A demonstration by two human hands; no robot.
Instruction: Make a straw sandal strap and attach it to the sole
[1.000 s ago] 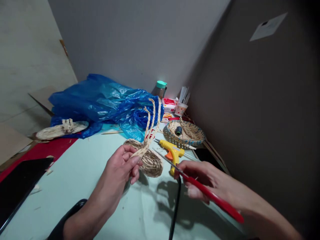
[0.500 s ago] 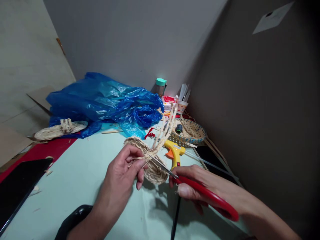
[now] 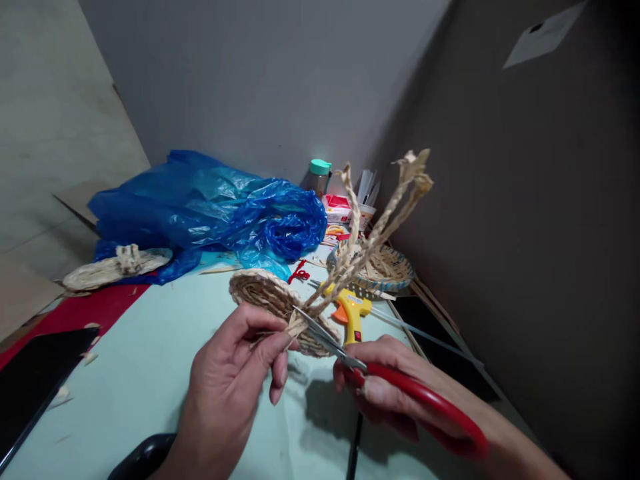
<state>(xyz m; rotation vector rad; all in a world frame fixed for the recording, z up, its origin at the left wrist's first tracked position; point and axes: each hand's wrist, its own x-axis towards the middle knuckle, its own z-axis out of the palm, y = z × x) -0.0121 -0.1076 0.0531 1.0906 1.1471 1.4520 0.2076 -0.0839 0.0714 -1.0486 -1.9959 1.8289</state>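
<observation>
Gripping red-handled scissors (image 3: 427, 398) in right hand (image 3: 397, 357) with fingers curled around them, held blades (image 3: 320, 333) at base of braided straw cords (image 3: 350, 267). Pinched flat strand ends (image 3: 297, 325) between thumb and fingers of left hand (image 3: 235, 373), before sole-shaped straw coil (image 3: 260, 292) (partly hidden) above pale-green tabletop (image 3: 150, 333). Noted yellow glue gun (image 3: 354, 308) just beyond.

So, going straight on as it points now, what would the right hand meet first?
The right hand would likely meet the woven piece first; its scissors overlap the braided strands in view, though depth is unclear.
</observation>
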